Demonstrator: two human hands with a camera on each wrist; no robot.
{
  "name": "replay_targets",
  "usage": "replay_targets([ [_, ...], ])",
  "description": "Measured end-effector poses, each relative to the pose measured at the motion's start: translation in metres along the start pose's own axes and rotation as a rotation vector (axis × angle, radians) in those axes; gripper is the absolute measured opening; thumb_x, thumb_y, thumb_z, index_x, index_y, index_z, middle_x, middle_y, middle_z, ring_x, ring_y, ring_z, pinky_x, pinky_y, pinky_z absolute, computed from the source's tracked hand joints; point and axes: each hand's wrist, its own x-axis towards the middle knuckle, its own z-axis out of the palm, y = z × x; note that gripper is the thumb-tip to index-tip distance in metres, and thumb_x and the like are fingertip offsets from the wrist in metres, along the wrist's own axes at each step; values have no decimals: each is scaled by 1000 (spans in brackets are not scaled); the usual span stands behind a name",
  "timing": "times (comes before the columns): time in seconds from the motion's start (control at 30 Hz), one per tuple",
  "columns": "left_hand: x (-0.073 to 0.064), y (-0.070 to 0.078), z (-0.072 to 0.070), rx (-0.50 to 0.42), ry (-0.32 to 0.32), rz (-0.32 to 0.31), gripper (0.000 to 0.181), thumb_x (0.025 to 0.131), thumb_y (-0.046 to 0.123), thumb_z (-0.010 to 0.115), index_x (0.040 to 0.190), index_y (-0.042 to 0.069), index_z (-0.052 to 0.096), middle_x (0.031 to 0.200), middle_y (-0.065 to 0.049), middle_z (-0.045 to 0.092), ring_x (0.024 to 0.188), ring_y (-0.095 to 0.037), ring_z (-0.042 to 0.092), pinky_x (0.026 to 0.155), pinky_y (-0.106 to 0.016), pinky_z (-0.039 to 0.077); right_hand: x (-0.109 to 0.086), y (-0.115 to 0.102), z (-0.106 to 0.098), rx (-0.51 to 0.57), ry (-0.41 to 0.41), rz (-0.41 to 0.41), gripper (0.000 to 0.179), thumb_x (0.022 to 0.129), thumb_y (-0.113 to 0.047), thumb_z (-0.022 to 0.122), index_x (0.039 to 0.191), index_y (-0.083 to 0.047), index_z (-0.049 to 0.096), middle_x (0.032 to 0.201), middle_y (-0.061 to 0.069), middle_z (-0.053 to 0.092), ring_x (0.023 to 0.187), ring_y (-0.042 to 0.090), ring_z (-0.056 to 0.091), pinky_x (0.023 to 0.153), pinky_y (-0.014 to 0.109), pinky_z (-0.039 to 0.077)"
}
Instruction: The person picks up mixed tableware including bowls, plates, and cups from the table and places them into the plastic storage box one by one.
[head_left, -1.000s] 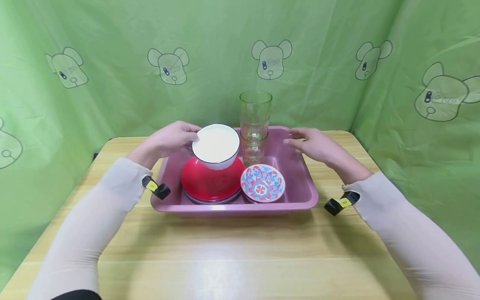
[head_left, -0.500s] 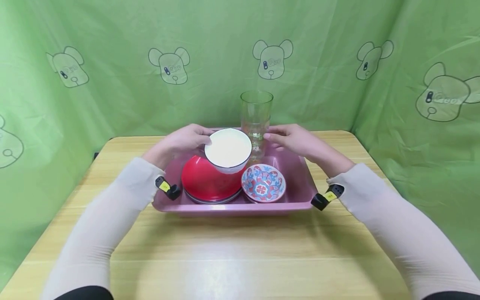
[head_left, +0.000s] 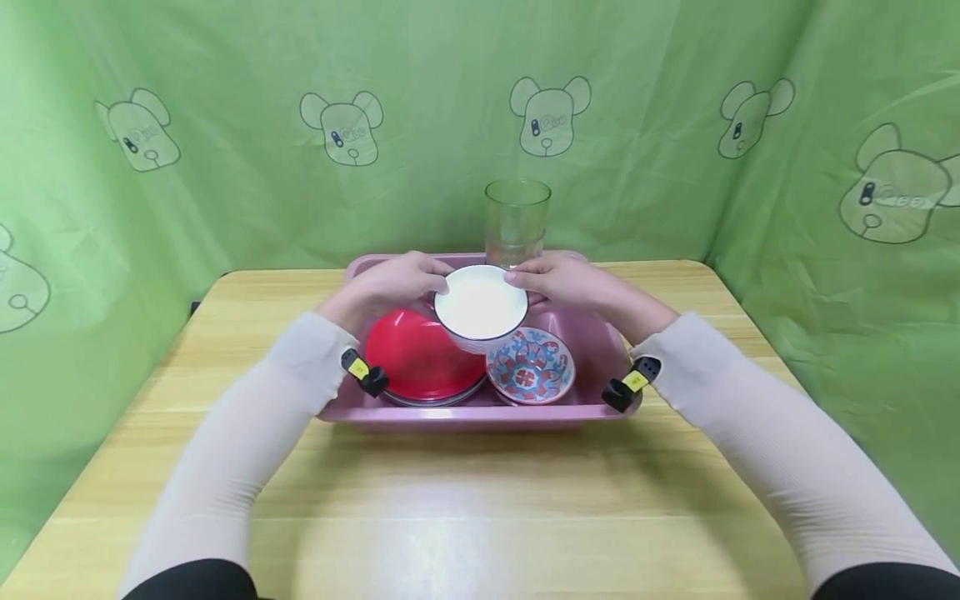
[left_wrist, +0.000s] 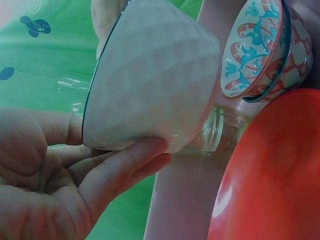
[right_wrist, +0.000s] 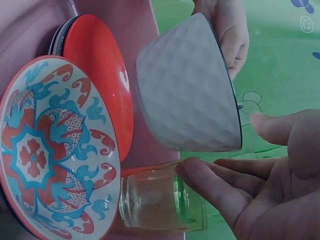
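Note:
A white bowl [head_left: 481, 304] with a dark rim and diamond-patterned outside is held tilted above the pink tub [head_left: 480, 414]. My left hand [head_left: 401, 282] pinches its left side, thumb at the rim and fingers under the wall, as the left wrist view shows. On the other side my right hand [head_left: 562, 279] has its thumb by the rim and fingers below; a small gap shows in the right wrist view. Under the bowl lie stacked red plates [head_left: 420, 358] and stacked patterned bowls [head_left: 531, 367]. Clear greenish glasses [head_left: 517, 218] stand behind, partly hidden by my right hand.
The tub sits toward the back of a wooden table [head_left: 442, 508]. Green curtains [head_left: 442, 192] printed with bear heads hang behind and at both sides. The glasses rise above the tub's back rim.
My left hand has carried the white bowl rightward and slightly nearer. My right hand has come left from the tub's right rim, past the glasses, to the bowl's right side.

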Motion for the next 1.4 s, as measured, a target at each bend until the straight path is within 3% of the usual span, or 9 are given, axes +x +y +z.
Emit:
replay_targets([
  [0.23,12,-1,2,9,-33,8,31,97,-2,48,126,-7,58,102,-17,63,84,-25,64,81,-38,59,5,-3,-2,-149,23,-18,49,99,-21,60,138,6,50,112,17,56,77,16,66,73,29,59],
  [0.4,17,0,5,28,-70,18,32,97,-2,47,127,-7,57,103,-17,62,86,-24,63,81,-38,59,10,1,-4,-178,-34,-11,44,100,-14,55,138,9,48,123,24,58,91,23,68,80,33,58],
  [0.53,21,2,9,22,-103,17,37,95,-2,47,131,-9,54,108,-19,61,87,-24,63,82,-38,59,11,5,-6,-294,-28,-62,34,99,-9,53,128,9,58,115,24,64,103,29,63,86,35,55],
  [0.67,27,5,12,36,-128,-10,40,96,-1,47,135,-9,50,116,-19,61,92,-26,65,82,-38,59,10,9,-11,-398,-22,-122,25,95,-6,56,114,6,67,106,21,68,132,36,40,113,45,31],
  [0.77,31,7,15,47,-147,-23,39,97,0,48,135,-8,51,117,-19,61,94,-27,66,82,-37,59,10,11,-15,-404,-46,-126,25,94,-4,57,113,6,67,121,24,63,144,39,18,120,49,11],
  [0.9,36,9,20,83,-157,-17,38,97,-1,47,134,-7,53,115,-18,62,92,-25,65,82,-37,59,9,15,-18,-343,-92,-83,28,94,-1,56,118,8,65,124,25,60,125,35,46,106,47,40],
  [1.0,40,11,23,156,-164,-9,37,96,-2,47,132,-4,56,112,-16,64,89,-23,64,79,-35,59,8,18,-20,-317,-133,-54,30,94,0,56,121,10,62,111,19,65,97,26,60,85,39,53],
  [1.13,45,10,29,202,-194,-10,34,95,-3,47,126,-2,61,101,-14,65,84,-22,64,79,-37,59,8,24,-22,-331,-174,-43,29,94,0,55,120,10,62,103,15,68,89,21,63,82,35,55],
  [1.4,52,3,40,183,-228,-35,25,93,-6,46,112,-3,63,92,-11,64,79,-20,63,81,-41,59,6,33,-24,-296,-226,-18,27,94,0,56,118,10,63,100,13,69,89,22,64,82,34,55],
])
